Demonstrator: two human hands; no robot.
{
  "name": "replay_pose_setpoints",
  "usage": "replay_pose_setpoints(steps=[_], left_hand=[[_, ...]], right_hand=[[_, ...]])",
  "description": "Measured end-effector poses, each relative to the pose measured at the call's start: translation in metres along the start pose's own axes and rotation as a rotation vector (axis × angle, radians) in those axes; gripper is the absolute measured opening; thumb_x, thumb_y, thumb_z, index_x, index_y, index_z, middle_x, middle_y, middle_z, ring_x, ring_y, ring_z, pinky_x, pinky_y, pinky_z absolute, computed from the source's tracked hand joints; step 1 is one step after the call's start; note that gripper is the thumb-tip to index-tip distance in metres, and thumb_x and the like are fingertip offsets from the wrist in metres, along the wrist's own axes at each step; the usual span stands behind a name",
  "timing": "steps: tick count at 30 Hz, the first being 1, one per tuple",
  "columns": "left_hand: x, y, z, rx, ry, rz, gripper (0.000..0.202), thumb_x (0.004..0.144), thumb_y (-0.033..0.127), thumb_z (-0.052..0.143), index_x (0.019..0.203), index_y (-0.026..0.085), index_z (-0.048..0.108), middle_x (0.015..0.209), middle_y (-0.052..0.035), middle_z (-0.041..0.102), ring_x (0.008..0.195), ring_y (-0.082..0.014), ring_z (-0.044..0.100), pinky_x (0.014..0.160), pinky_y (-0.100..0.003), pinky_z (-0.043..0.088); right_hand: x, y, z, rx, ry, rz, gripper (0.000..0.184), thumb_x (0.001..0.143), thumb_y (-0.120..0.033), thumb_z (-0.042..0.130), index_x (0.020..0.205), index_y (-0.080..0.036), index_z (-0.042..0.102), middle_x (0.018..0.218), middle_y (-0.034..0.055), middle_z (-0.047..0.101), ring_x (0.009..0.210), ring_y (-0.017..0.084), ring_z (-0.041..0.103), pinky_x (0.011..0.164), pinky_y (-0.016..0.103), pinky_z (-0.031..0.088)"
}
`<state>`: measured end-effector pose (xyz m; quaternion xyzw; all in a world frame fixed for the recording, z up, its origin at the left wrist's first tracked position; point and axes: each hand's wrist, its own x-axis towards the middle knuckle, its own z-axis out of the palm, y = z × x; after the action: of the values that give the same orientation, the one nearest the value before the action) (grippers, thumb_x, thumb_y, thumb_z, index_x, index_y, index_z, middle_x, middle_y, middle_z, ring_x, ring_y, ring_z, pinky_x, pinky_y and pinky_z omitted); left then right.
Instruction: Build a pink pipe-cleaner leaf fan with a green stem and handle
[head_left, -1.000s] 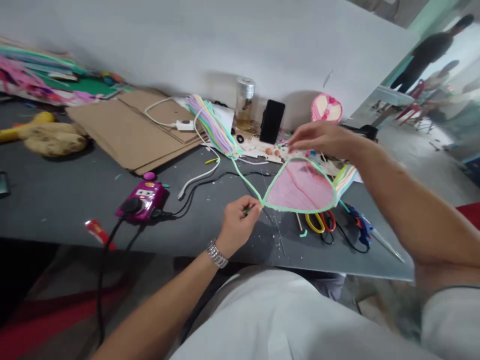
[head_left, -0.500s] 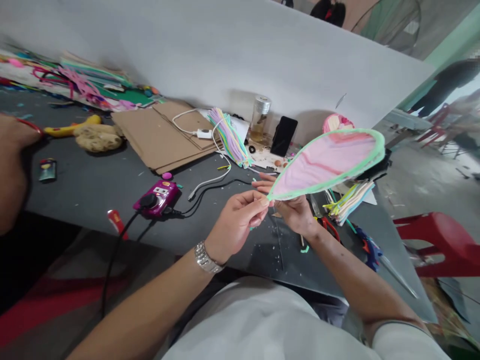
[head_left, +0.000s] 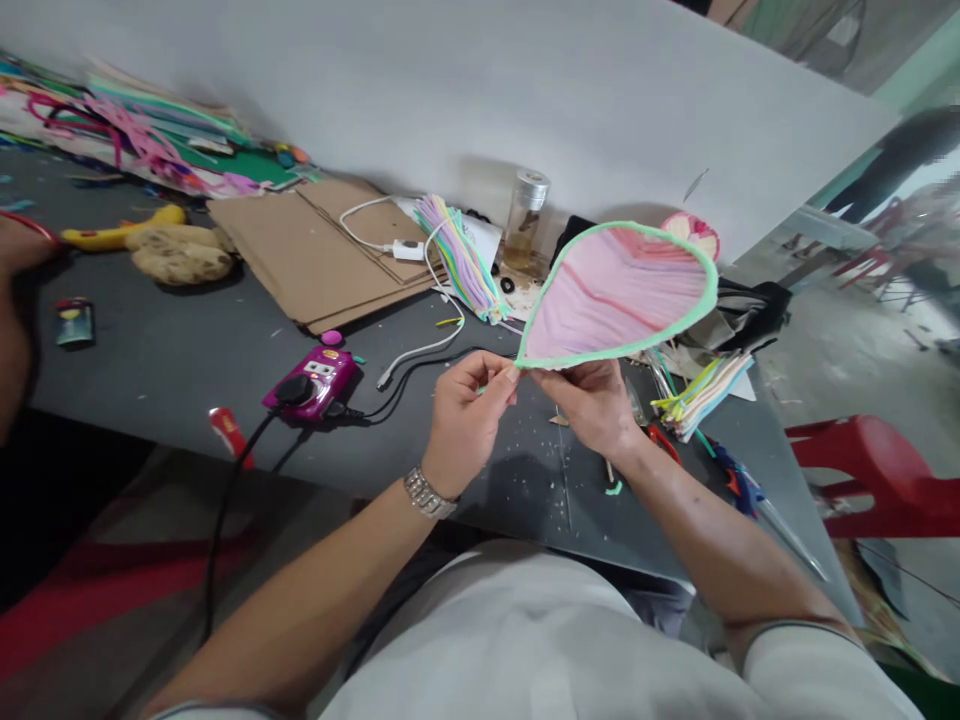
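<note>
A large pink petal (head_left: pixel 615 290), built from fuzzy pipe-cleaner-like strands with a mint-green rim and a darker pink streak, is held up over the table. My left hand (head_left: pixel 469 415), with a metal watch on its wrist, pinches the petal's pointed green tip between thumb and fingers. Along the lower rim close to that tip lies the thumb of my right hand (head_left: pixel 596 400). Its fingers go under the petal and are partly hidden by it. The wide rounded end points away to the right.
Behind stand a glass bottle (head_left: pixel 526 220) and a bundle of pastel pipe cleaners (head_left: pixel 463 260) beside cardboard sheets (head_left: pixel 322 250). A purple power socket (head_left: pixel 315 385) sits at left with cables. To the right are another bundle (head_left: pixel 705 395), a glue gun (head_left: pixel 739 480) and a red stool (head_left: pixel 885 470). Another person's arm (head_left: pixel 15 310) shows at left.
The petal has turned so its inner face shows more broadly, and its wide end has swung left. My right hand has gone from spread fingers behind it to gripping its lower rim.
</note>
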<state>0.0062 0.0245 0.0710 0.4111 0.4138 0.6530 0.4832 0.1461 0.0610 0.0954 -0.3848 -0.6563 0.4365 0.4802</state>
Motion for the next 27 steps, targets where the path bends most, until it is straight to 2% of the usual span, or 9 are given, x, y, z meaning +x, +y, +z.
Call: replay_pose_setpoints(steps=[4,8,11,13,16,18,23,27], left_hand=[[0.003,-0.008,0.002,0.223,0.072,0.165,0.020,0.087,0.032,0.066,0.074,0.017,0.064,0.059,0.0028,0.054,0.054,-0.0098,0.044,0.053,-0.024,0.035],[0.005,-0.013,0.004,0.432,0.118,0.362,0.017,0.089,0.027,0.064,0.076,0.017,0.066,0.062,0.0019,0.060,0.057,-0.0104,0.050,0.058,-0.023,0.040],[0.004,-0.015,0.004,0.528,0.116,0.490,0.013,0.089,0.023,0.063,0.079,0.017,0.067,0.067,0.0009,0.066,0.058,-0.0103,0.053,0.059,-0.023,0.041],[0.004,-0.016,0.005,0.574,0.120,0.548,0.012,0.090,0.022,0.063,0.080,0.018,0.067,0.070,0.0000,0.068,0.059,-0.0108,0.055,0.060,-0.023,0.042],[0.005,-0.022,0.005,0.616,0.130,0.555,0.014,0.092,0.024,0.060,0.081,0.018,0.068,0.070,-0.0007,0.067,0.061,-0.0120,0.056,0.062,-0.024,0.042],[0.007,-0.027,0.004,0.637,0.126,0.546,0.017,0.093,0.026,0.059,0.082,0.018,0.068,0.070,-0.0012,0.066,0.062,-0.0128,0.057,0.063,-0.025,0.042],[0.010,-0.035,-0.001,0.697,0.095,0.582,0.020,0.094,0.028,0.055,0.085,0.018,0.069,0.070,-0.0026,0.064,0.064,-0.0144,0.056,0.065,-0.027,0.041],[0.012,-0.041,-0.009,0.733,0.031,0.602,0.019,0.094,0.028,0.054,0.087,0.018,0.069,0.072,-0.0040,0.063,0.065,-0.0155,0.054,0.065,-0.027,0.039]], right_hand=[[-0.005,0.003,0.007,-0.072,0.091,-0.012,0.019,0.079,-0.029,0.071,0.065,-0.017,0.066,0.063,-0.0005,0.063,0.066,0.015,0.056,0.065,0.028,0.048],[-0.010,0.003,0.013,-0.002,0.170,-0.033,0.018,0.079,-0.028,0.071,0.065,-0.017,0.067,0.066,0.0006,0.066,0.069,0.016,0.059,0.073,0.031,0.052],[-0.013,-0.001,0.017,0.078,0.253,0.012,0.015,0.074,-0.028,0.075,0.066,-0.018,0.067,0.066,0.0000,0.067,0.065,0.014,0.057,0.071,0.029,0.051],[-0.015,-0.003,0.019,0.103,0.276,0.060,0.019,0.072,-0.030,0.076,0.063,-0.018,0.065,0.063,-0.0008,0.065,0.059,0.012,0.053,0.064,0.027,0.049],[-0.019,0.000,0.020,0.115,0.263,0.140,0.029,0.077,-0.035,0.074,0.058,-0.018,0.060,0.052,-0.0031,0.055,0.048,0.009,0.043,0.051,0.025,0.039],[-0.022,0.004,0.020,0.118,0.259,0.191,0.032,0.079,-0.038,0.074,0.058,-0.018,0.059,0.050,-0.0031,0.053,0.045,0.009,0.042,0.046,0.025,0.035],[-0.031,0.011,0.020,0.132,0.302,0.260,0.024,0.077,-0.039,0.077,0.074,-0.016,0.069,0.055,-0.0019,0.062,0.044,0.009,0.049,0.044,0.023,0.039],[-0.040,0.009,0.020,0.164,0.256,0.299,0.021,0.079,-0.036,0.075,0.084,-0.016,0.070,0.053,-0.0038,0.062,0.043,0.009,0.051,0.043,0.021,0.040]])
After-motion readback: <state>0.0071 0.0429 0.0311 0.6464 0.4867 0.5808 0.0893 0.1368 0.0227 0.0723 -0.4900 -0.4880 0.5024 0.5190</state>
